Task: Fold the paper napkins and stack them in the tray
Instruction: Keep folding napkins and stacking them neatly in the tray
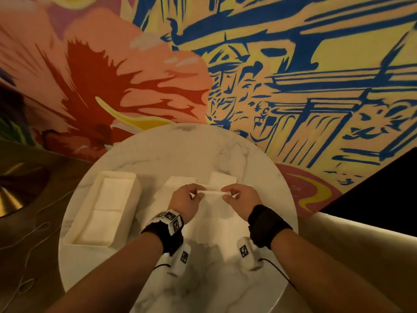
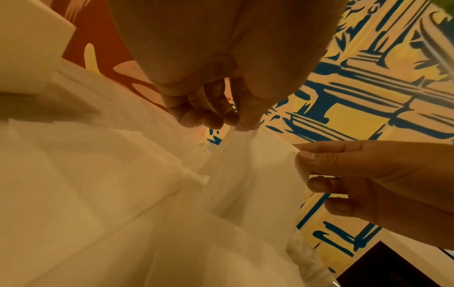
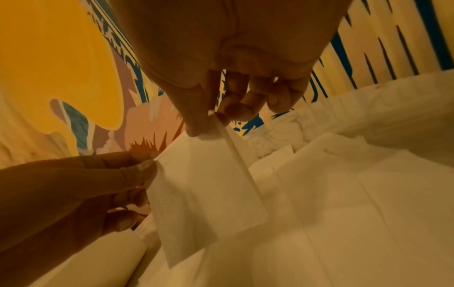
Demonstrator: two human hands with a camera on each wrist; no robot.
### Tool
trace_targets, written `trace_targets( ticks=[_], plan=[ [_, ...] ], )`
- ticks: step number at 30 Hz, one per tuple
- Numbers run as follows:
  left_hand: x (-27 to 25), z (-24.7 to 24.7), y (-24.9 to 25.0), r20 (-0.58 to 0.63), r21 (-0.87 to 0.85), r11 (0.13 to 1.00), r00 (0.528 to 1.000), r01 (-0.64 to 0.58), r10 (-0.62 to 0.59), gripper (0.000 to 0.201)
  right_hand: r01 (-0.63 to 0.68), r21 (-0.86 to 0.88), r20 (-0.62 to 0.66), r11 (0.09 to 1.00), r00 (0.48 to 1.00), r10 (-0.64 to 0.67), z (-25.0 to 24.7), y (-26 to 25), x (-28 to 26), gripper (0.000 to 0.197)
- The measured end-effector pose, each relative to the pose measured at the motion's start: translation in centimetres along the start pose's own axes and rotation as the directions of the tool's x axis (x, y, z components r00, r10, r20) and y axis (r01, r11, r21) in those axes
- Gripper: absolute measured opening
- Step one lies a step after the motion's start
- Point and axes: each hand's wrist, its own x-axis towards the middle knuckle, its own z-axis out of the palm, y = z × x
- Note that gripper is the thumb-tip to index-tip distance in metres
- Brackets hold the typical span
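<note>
We see both hands raised a little above the round marble table [image 1: 158,152], holding one white paper napkin [image 1: 213,192] between them by its upper edge. The left hand [image 1: 186,199] pinches the napkin's left corner between thumb and forefinger, the other fingers curled in behind. The right hand [image 1: 240,198] pinches the right corner in the same way. In the left wrist view the napkin [image 2: 248,174] hangs down from the left hand's fingertips [image 2: 248,124], and the right hand [image 2: 368,174] comes in from the right with its thumb on the sheet's edge. In the right wrist view the sheet [image 3: 203,194] looks folded, with a doubled edge running down its right side; the right hand's fingertips [image 3: 196,128] grip its top, and the left hand [image 3: 73,186] holds the left edge.

Under the held napkin, more flat napkins [image 1: 178,184] lie spread on the table, overlapping one another; we cannot tell how many. To the left sits the white rectangular tray [image 1: 133,190], its long side running near to far, with folded napkins [image 1: 106,208] already lying flat inside. Behind the table rises a painted wall [image 1: 293,75] in orange, red, yellow and blue
</note>
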Motion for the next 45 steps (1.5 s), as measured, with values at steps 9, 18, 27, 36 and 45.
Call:
trace_targets(
  ticks=[9,18,27,36,45],
  plan=[
    [-2.2,-2.7,2.2,-0.068,0.054,0.992,0.991,-0.113,0.116,0.006,0.127,-0.138,-0.058,0.982,0.989,-0.136,-0.8,-3.1,-1.7,0.008],
    [-3.5,-6.8,2.4,-0.063,0.050,0.994,0.993,-0.101,0.104,0.006,0.231,-0.153,-0.007,0.961,0.972,-0.235,0.7,-7.0,-2.8,0.008],
    [-4.2,-9.8,2.0,0.049,0.076,0.988,0.990,-0.134,0.130,0.022,0.292,-0.139,0.113,0.946,0.954,-0.277,3.0,-10.4,-3.4,0.012],
    [-3.9,-12.8,1.4,-0.011,0.002,0.998,0.998,-0.067,0.067,0.012,0.174,-0.008,-0.003,0.985,0.985,-0.174,3.3,-10.7,-2.6,0.010],
    [-4.9,-13.2,0.4,0.071,-0.025,0.999,0.997,-0.027,0.029,0.027,0.090,0.286,-0.003,0.954,0.996,-0.093,4.1,-11.6,-2.6,0.014]
  ],
)
